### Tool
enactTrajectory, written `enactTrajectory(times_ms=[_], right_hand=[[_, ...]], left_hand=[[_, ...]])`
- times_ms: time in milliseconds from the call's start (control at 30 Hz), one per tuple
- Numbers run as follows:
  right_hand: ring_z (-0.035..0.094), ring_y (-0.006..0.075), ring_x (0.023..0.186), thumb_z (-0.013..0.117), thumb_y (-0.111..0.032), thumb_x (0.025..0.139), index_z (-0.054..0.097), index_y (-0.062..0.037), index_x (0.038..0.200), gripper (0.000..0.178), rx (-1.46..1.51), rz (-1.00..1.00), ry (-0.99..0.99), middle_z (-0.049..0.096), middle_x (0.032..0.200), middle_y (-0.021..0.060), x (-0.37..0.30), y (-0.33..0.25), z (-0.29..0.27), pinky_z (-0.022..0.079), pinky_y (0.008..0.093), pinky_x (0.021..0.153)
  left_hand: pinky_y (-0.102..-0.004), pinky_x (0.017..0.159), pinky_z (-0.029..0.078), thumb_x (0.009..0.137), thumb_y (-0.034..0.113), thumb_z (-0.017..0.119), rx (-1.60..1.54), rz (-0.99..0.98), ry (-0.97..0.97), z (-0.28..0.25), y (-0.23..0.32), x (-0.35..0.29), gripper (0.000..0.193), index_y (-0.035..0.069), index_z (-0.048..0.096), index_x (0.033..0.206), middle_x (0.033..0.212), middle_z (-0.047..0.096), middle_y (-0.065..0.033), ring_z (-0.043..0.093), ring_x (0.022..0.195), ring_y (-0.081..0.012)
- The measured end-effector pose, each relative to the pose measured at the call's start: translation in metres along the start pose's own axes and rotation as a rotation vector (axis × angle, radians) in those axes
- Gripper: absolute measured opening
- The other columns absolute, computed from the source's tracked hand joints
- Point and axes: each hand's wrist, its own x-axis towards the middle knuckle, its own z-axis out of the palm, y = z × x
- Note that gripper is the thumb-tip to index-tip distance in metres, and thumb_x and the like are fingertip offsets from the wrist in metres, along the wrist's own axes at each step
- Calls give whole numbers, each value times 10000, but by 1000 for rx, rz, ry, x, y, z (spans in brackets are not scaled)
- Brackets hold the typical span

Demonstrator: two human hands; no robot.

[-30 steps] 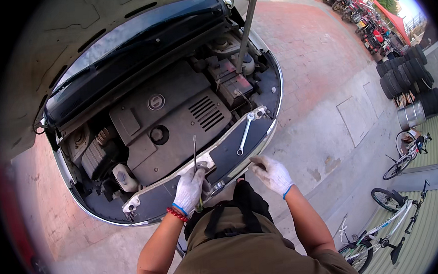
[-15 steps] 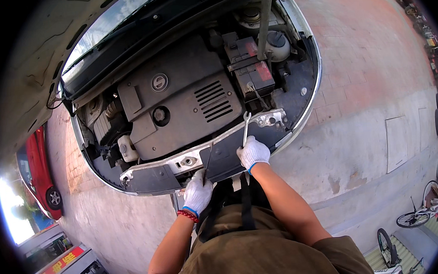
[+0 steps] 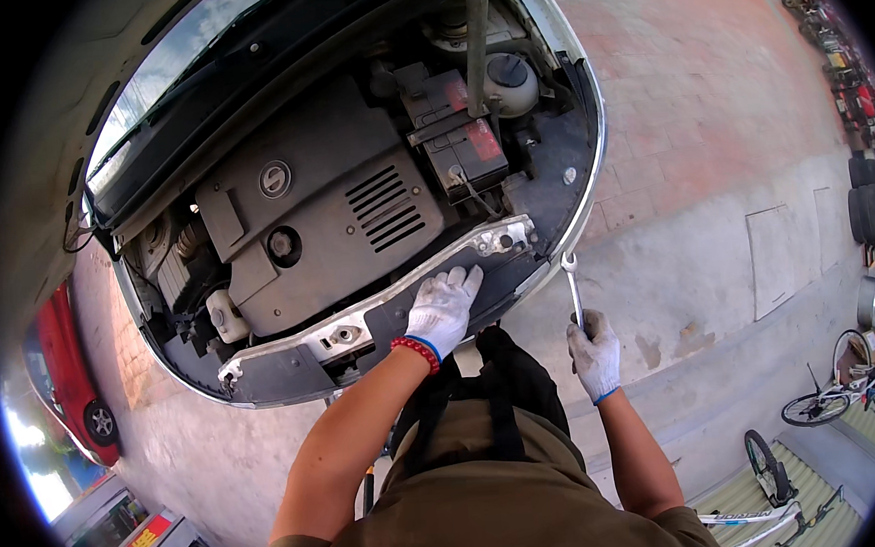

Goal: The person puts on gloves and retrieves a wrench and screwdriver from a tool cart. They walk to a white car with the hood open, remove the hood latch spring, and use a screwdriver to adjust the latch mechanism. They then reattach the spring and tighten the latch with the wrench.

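Note:
My left hand [image 3: 445, 308], in a white work glove with a red beaded bracelet at the wrist, lies on the dark front panel [image 3: 384, 305] of a car's engine bay. Its fingers stretch out over the panel beside the silver metal crossbar [image 3: 428, 278], and no tool shows in it. Off to the right, beyond the bumper edge, my gloved right hand [image 3: 595, 356] is closed around a silver wrench [image 3: 574, 290]. The wrench's open jaw points away from me, just outside the car's rim.
Behind the crossbar lie the grey engine cover [image 3: 323, 195], the battery [image 3: 465, 156] and a white coolant tank [image 3: 512, 93]. A prop rod [image 3: 477, 45] rises at the right. Farther off are a red car [image 3: 68, 371], bicycles [image 3: 834, 400] and stacked tires [image 3: 872, 197].
My right hand has drawn the wrench off the crossbar and out to the right. My left hand has moved right onto the panel; the thin dark rod it held no longer shows there.

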Motion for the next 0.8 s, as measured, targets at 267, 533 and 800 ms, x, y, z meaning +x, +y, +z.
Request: enactTrajectory(times_ms=[267,533,800], right_hand=[[530,70,545,646,-142,1002,606,-8,1198,241,334,257,92,568,725,4,-6,-4,-19,446,263,416],[518,78,532,623,-150,1019,595,8,1289,315,409,228,-92,577,773,9,1,-30,-32,459,256,441],[442,89,515,569,-175,1039,558,44,1382,407,547,191,-373,542,754,11,14,-46,-28,425,281,471]], left_hand=[[-460,956,537,948,139,573,57,114,109,17,7,36,464,66,554,1406,1171,617,-143,637,1098,-330],[-463,977,525,860,274,779,-5,-20,245,21,29,60,537,50,567,1299,1213,613,-144,623,1157,-334],[-460,925,523,870,357,761,16,-181,186,15,24,-28,660,30,543,1400,1153,626,-143,641,1075,-322]])
